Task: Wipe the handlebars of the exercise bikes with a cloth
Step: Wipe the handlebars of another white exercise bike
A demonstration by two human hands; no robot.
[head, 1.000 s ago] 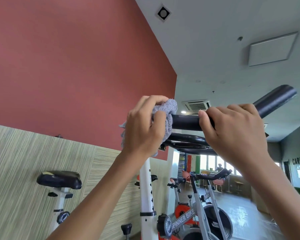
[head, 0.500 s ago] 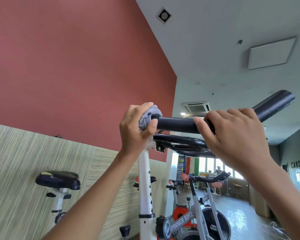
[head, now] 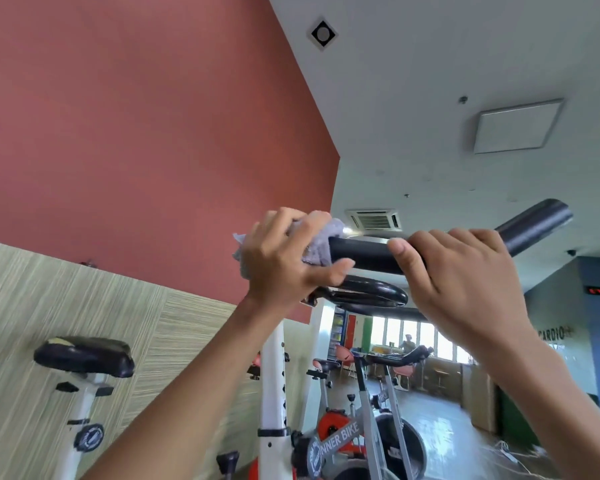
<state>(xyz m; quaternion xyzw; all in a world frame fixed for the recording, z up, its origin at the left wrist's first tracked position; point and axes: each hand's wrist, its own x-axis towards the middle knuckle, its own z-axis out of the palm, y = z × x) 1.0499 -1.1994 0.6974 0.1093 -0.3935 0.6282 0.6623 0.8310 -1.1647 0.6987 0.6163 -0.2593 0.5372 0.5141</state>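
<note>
The left hand point(head: 284, 258) is closed around a grey cloth point(head: 317, 245), pressing it over the left end of the black handlebar point(head: 364, 254). The right hand point(head: 465, 282) grips the same bar further right, fingers wrapped over the top; the bar's right end rises past it. Below the bar, a white post point(head: 272, 375) supports it. A black saddle point(head: 84, 356) stands at lower left before a striped wall panel point(head: 66, 299). Spinner bikes point(head: 343, 441) stand beyond.
</note>
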